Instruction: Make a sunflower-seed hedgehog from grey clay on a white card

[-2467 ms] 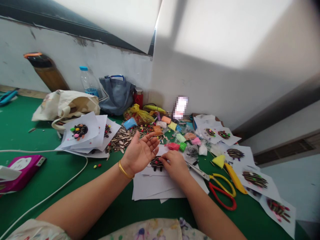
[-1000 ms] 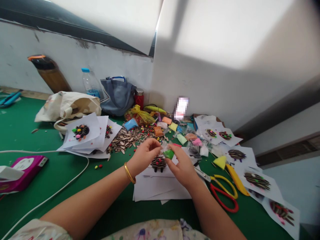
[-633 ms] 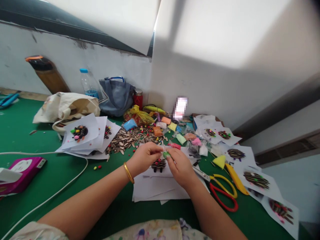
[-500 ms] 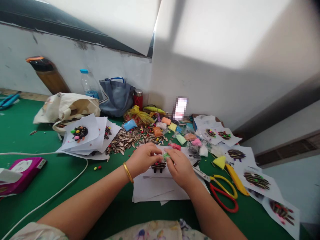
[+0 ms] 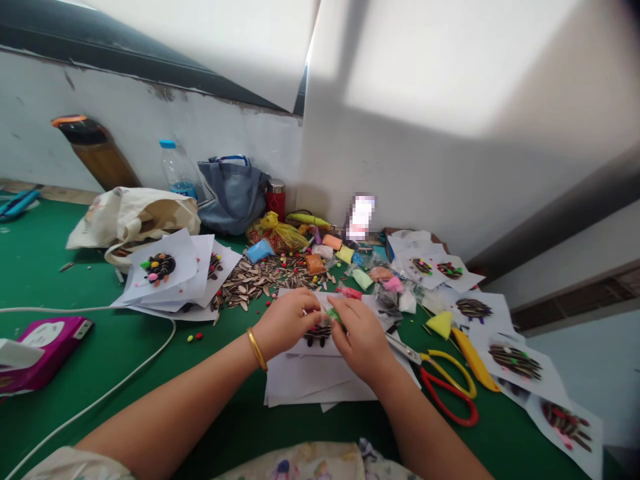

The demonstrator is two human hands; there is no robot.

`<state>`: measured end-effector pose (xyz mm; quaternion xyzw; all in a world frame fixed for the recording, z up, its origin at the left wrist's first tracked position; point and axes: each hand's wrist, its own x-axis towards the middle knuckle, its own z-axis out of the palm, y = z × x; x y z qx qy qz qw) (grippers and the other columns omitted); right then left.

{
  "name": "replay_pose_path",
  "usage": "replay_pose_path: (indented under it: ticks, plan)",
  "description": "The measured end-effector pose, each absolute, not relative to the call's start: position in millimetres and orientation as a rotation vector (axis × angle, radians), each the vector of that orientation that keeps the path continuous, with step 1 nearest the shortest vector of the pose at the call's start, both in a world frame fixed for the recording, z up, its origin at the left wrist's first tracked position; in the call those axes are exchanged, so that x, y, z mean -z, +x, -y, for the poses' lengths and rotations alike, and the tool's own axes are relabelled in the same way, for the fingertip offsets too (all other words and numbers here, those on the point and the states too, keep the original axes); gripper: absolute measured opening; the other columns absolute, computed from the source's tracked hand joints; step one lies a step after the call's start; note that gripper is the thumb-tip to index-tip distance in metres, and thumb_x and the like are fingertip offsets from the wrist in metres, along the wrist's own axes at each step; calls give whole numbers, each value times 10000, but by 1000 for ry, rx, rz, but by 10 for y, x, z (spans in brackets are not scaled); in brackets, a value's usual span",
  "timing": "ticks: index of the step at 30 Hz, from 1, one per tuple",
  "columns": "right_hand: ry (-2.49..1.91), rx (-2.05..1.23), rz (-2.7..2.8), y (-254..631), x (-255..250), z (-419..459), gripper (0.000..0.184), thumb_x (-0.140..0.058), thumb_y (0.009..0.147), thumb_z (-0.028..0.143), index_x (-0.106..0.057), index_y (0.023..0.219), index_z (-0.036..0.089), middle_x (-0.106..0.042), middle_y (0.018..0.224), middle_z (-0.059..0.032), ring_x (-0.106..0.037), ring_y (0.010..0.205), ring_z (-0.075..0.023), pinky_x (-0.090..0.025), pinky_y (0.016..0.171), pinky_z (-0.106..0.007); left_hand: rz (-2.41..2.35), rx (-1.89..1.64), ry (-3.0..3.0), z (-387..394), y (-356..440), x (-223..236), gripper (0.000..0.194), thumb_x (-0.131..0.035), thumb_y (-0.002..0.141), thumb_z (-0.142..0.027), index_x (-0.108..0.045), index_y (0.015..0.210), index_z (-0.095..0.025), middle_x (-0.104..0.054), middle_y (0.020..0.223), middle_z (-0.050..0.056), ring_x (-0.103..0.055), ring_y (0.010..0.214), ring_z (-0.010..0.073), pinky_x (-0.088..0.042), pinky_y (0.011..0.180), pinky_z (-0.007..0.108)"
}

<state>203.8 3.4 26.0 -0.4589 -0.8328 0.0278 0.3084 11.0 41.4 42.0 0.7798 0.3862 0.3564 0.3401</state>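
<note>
A small packet of green clay (image 5: 334, 316) in clear wrapping is held between my hands, over a sheet of paper. My right hand (image 5: 364, 337) grips its green part. On the other side, my left hand (image 5: 287, 323), with a gold bangle at the wrist, pinches the clear end of the wrapping. Below them, partly hidden by my fingers, is a picture made of sunflower seeds (image 5: 319, 331) with two dark feet. It lies on a stack of white paper (image 5: 320, 380). Scissors (image 5: 430, 373) with red and yellow handles lie beside my right forearm.
Loose sunflower seeds (image 5: 250, 280) and clay packets (image 5: 363, 279) spread behind my hands. Seed pictures lie left (image 5: 165, 280) and right (image 5: 515, 360). A yellow cutter (image 5: 474, 360) is near the scissors. A white cable (image 5: 125, 373) crosses the green table at left. Bags and bottles stand along the wall.
My right fingers have shifted slightly on the green clay packet, covering it a little differently. My left hand stays almost in place. Nothing else has visibly moved on the table.
</note>
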Motion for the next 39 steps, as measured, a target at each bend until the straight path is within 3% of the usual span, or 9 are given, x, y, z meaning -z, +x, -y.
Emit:
replay_pose_path:
  ticks: [6,12,17,26,34,39]
  plan:
    - [-1131,-123,2180,2016,-217,-43,475,-492,905,171,-470,1380,190,-603,1162,-143,-560,1095,-274,-509,929,-453,-1139,-780,1971,-361,142,-437,146,-662,778,-265,-671,646,-205,-613,626,-6,-502,601,146,-320,568,255]
    - [-1195,-161,2100,2082,-197,-81,400,-552,916,244,-527,1314,213,-614,1185,-128,-566,1111,-271,-501,961,-467,-1121,-947,1945,-356,143,-484,89,-689,755,-263,-717,682,-220,-650,668,7,-525,648,160,-351,623,263]
    - [-1163,-122,2102,2070,-183,-63,328,-555,921,261,-576,1244,211,-640,1135,-120,-589,1069,-267,-515,937,-456,-1117,-865,2039,-358,130,-475,185,-685,778,-304,-680,615,-216,-609,609,1,-496,610,153,-316,590,264]
    - [-1138,-65,2147,2022,-213,-48,340,-524,931,232,-565,1268,204,-642,1092,-118,-594,1019,-259,-524,892,-430,-1208,-785,2208,-317,144,-499,198,-632,814,-227,-638,616,-214,-613,648,7,-527,655,167,-307,630,277]
    - [-1156,-114,2172,2044,-264,-50,308,-500,904,175,-577,1202,175,-617,1071,-118,-564,1018,-249,-493,884,-401,-1200,-812,2247,-342,128,-473,218,-615,844,-265,-608,633,-211,-603,666,11,-516,655,166,-300,608,281]
    - [-1227,-49,2214,2022,-246,-51,193,-593,879,265,-619,1050,179,-610,1012,-105,-543,973,-259,-459,846,-397,-1246,-638,2360,-292,159,-474,229,-566,876,-262,-579,656,-200,-595,690,8,-517,657,164,-304,601,284]
